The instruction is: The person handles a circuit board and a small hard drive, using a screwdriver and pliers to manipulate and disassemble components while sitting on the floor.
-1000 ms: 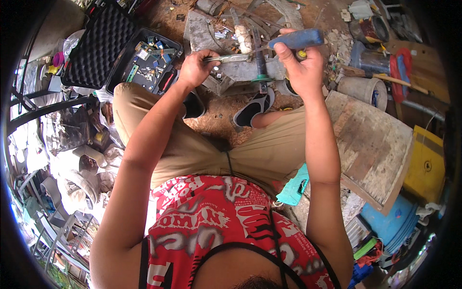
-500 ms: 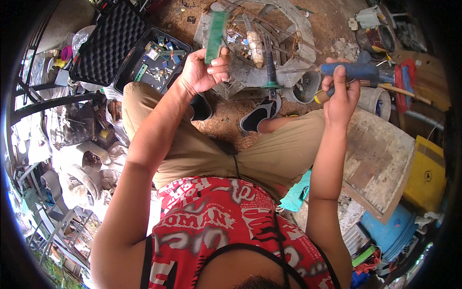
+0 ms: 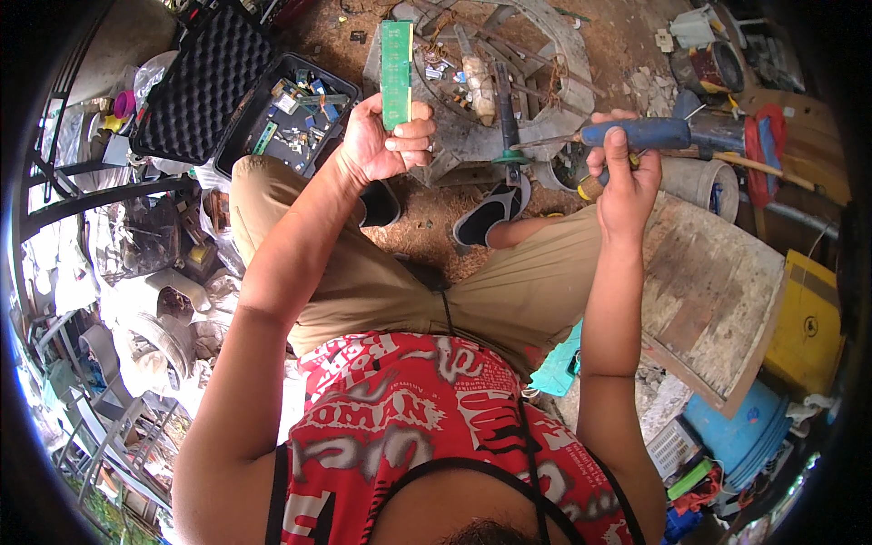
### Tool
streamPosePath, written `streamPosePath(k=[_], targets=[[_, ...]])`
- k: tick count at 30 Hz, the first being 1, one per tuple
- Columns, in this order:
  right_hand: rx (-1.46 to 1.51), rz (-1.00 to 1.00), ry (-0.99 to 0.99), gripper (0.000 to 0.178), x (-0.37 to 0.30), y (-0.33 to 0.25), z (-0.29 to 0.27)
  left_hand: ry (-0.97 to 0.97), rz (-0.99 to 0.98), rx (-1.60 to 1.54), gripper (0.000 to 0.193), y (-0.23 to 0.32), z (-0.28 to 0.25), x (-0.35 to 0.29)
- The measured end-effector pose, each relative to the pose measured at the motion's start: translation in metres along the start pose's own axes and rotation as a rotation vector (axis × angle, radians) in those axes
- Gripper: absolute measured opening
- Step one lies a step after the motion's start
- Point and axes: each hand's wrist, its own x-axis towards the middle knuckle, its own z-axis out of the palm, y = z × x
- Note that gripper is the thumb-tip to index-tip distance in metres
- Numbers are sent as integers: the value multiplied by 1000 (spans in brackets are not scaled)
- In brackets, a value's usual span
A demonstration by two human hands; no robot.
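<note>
Upright in my left hand [image 3: 386,150] is a green memory module [image 3: 396,77], pinched by its lower end between thumb and curled fingers. Gold contacts run along its right edge. My right hand [image 3: 627,182] is closed round a blue-handled tool [image 3: 636,134] with a thin metal shaft pointing left; its exact kind I cannot make out. A yellow-and-black piece [image 3: 590,188] shows beneath the fingers of that hand. The shaft tip lies near a dark upright rod with a green collar [image 3: 510,157], well apart from the module.
An open black foam-lined case [image 3: 232,150] at the far left holds circuit boards and small parts. Beyond my feet lies a grey ring-shaped frame [image 3: 577,77] with scraps inside. A bucket [image 3: 704,186], a worn board [image 3: 708,291] and a yellow case [image 3: 804,318] stand at the right.
The memory module, blurred before, is now sharp, and its face is turned more toward me. My right hand has moved slightly left with the blue-handled tool.
</note>
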Motion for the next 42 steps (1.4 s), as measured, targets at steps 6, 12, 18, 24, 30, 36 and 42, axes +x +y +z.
streamPosePath(k=[6,12,18,24,30,36,42], targets=[[17,2,-26,33,-2,4,-1,-9,-21,-19,33,1,-3,1],[-6,9,-31,35,-3,4,-2,73,-5,29,36,0,0,0],[-5,13,-28,36,-4,6,-3,108,0,49,40,0,1,0],[-1,19,-33,35,-5,6,-4,134,-2,58,43,0,-1,1],[44,14,-6,31,-5,4,0,148,-5,76,48,0,-5,2],[44,13,2,37,-6,6,0,132,-2,95,64,0,-5,2],[23,11,-8,39,-7,7,0,89,-10,99,72,0,-4,2]])
